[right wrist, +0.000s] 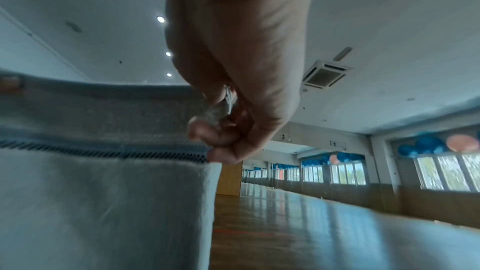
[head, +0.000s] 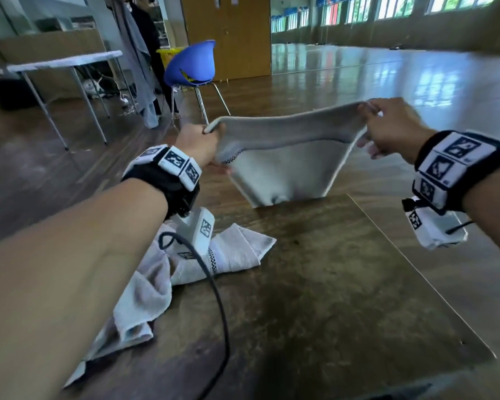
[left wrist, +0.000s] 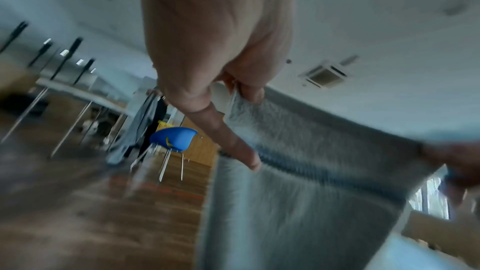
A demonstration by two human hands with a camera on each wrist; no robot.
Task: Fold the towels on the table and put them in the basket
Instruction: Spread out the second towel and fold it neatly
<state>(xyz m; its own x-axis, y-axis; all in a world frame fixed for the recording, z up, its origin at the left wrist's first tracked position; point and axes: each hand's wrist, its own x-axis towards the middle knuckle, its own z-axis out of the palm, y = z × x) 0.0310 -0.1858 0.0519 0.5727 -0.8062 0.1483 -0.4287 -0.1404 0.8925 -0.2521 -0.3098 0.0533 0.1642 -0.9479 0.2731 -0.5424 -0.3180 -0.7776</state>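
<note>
A pale grey towel hangs stretched between my two hands above the far edge of the table, its lower end reaching the tabletop. My left hand pinches its left top corner, and my right hand pinches the right top corner. In the left wrist view the thumb and fingers clamp the towel edge, one finger lying along it. The right wrist view shows fingertips gripping the bunched corner of the towel. A second white towel lies crumpled on the table under my left forearm. No basket can be told for sure.
The brown wooden table ends just beyond the hanging towel and at the right. A blue chair stands on the floor beyond, with a yellow crate behind it, a white folding table and a standing person at the left.
</note>
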